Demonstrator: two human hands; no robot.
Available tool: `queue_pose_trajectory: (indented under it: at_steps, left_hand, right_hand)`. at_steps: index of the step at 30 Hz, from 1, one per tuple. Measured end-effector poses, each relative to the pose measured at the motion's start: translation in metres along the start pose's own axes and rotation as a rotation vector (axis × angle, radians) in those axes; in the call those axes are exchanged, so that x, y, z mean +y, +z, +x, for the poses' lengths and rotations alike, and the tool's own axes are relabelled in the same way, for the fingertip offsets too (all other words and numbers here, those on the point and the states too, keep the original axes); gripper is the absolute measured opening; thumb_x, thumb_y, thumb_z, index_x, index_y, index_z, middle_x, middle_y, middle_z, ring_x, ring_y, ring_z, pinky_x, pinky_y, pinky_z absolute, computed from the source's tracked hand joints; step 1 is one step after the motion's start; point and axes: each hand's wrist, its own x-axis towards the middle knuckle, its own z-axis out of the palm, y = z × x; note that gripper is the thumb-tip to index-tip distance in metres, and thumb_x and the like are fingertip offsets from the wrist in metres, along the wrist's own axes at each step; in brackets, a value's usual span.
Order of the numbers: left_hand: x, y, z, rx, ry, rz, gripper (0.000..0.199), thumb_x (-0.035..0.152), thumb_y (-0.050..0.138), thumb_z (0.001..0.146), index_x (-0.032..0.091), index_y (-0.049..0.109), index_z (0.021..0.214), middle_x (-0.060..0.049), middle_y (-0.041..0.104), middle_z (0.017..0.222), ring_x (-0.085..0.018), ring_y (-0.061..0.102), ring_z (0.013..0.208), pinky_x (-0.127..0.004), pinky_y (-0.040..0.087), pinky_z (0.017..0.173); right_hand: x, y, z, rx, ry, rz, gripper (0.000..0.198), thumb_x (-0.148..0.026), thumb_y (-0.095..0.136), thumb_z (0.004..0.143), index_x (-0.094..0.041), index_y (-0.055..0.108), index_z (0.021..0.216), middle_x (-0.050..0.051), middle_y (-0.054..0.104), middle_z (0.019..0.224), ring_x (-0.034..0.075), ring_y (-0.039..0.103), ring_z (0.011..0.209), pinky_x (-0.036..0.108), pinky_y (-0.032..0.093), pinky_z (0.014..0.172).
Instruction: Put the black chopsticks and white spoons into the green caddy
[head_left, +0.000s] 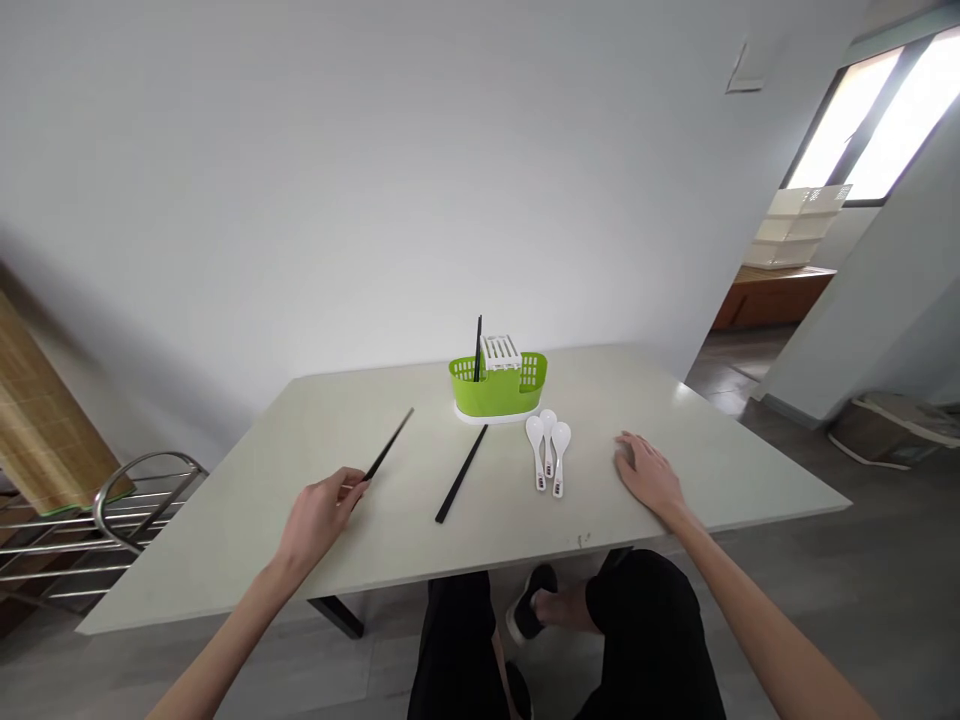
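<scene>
While the left hand (324,510) is pinching the near end of a black chopstick (390,444), the stick itself runs away from the fingers, up and to the right, toward the far side of the surface (300,520). Hard to tell whether its far tip is touching down or lifted a bit.

Just to the right of that hand there's a second chopstick (461,473) lying flat, angled about the same way, not touching the hand or the held one. Its far end points at a green basket (499,383), which sits well beyond both hands, roughly between them. A third black stick (478,348) stands upright in the basket's left part, and there's a white slotted insert (501,352) in the middle of it.

Over on the other side, the right hand (649,473) is just resting palm down on the surface, fingers relaxed and loosely spread, holding nothing. Near its left are three white spoons (549,450) lying side by side, bowls toward the basket, handles pointing back at the person. They're close to that hand but not touching it.
</scene>
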Motion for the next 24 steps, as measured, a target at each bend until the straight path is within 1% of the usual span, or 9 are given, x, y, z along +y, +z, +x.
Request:
queue_pose_trajectory:
  at_steps: [3,5,7,9,12,15,18,24]
  left_hand:
    - [0.009,0.003,0.002,0.101,-0.054,-0.376,0.043,0.062,0.065,0.09,0.025,0.067,0.112,-0.007,0.082,0.096,-0.031,0.078,0.101,-0.037,0.058,0.084]
    - [0.016,0.009,0.005,0.151,-0.124,-0.571,0.052,0.065,0.072,0.084,0.023,0.067,0.114,-0.008,0.083,0.098,-0.032,0.078,0.103,-0.039,0.058,0.09]
    - [0.023,0.018,0.009,0.217,-0.176,-0.709,0.054,0.065,0.076,0.081,0.022,0.066,0.111,-0.009,0.082,0.101,-0.032,0.079,0.102,-0.04,0.058,0.092]
    - [0.029,0.027,0.011,0.297,-0.186,-0.778,0.052,0.064,0.077,0.08,0.022,0.063,0.108,-0.01,0.082,0.104,-0.031,0.079,0.101,-0.04,0.058,0.091]
    - [0.032,0.04,0.012,0.369,-0.152,-0.781,0.045,0.06,0.077,0.084,0.023,0.06,0.104,-0.009,0.082,0.103,-0.031,0.078,0.104,-0.037,0.057,0.086]
    - [0.032,0.05,0.009,0.371,-0.113,-0.698,0.038,0.057,0.074,0.087,0.024,0.06,0.103,-0.007,0.082,0.101,-0.029,0.078,0.105,-0.032,0.056,0.077]
    - [0.031,0.055,0.008,0.367,-0.085,-0.65,0.035,0.055,0.073,0.089,0.025,0.059,0.103,-0.007,0.082,0.102,-0.028,0.079,0.103,-0.03,0.055,0.069]
    - [0.034,0.058,0.009,0.358,-0.039,-0.613,0.035,0.056,0.072,0.09,0.026,0.06,0.104,-0.007,0.082,0.104,-0.027,0.079,0.102,-0.03,0.057,0.075]
  right_hand:
    - [0.0,-0.002,-0.001,-0.005,-0.004,-0.003,0.044,-0.039,0.039,0.098,-0.021,0.06,0.133,0.011,0.058,0.153,0.032,0.047,0.147,0.053,0.039,0.12]
    - [0.0,-0.004,-0.002,-0.007,-0.002,-0.004,0.044,-0.038,0.039,0.098,-0.021,0.06,0.132,0.011,0.058,0.153,0.033,0.048,0.146,0.054,0.039,0.119]
    - [-0.001,-0.006,-0.002,-0.003,0.002,0.001,0.044,-0.038,0.04,0.097,-0.022,0.061,0.132,0.011,0.058,0.152,0.033,0.049,0.145,0.054,0.04,0.118]
    - [-0.001,-0.008,-0.002,0.002,0.001,0.012,0.043,-0.038,0.04,0.097,-0.022,0.061,0.131,0.011,0.059,0.151,0.032,0.051,0.143,0.053,0.04,0.118]
    - [-0.001,-0.009,-0.002,-0.007,-0.009,0.014,0.043,-0.038,0.041,0.096,-0.023,0.061,0.13,0.011,0.059,0.151,0.032,0.051,0.144,0.052,0.041,0.118]
    - [0.002,-0.009,-0.003,-0.022,-0.005,0.005,0.044,-0.041,0.04,0.098,-0.023,0.061,0.131,0.01,0.058,0.152,0.033,0.047,0.147,0.054,0.04,0.119]
    - [0.005,-0.008,-0.003,-0.029,-0.011,0.014,0.044,-0.043,0.041,0.099,-0.024,0.063,0.131,0.009,0.058,0.153,0.033,0.046,0.148,0.055,0.04,0.12]
    - [0.007,-0.008,-0.004,-0.017,-0.017,0.015,0.043,-0.044,0.04,0.1,-0.024,0.063,0.129,0.009,0.06,0.151,0.033,0.047,0.148,0.056,0.04,0.12]
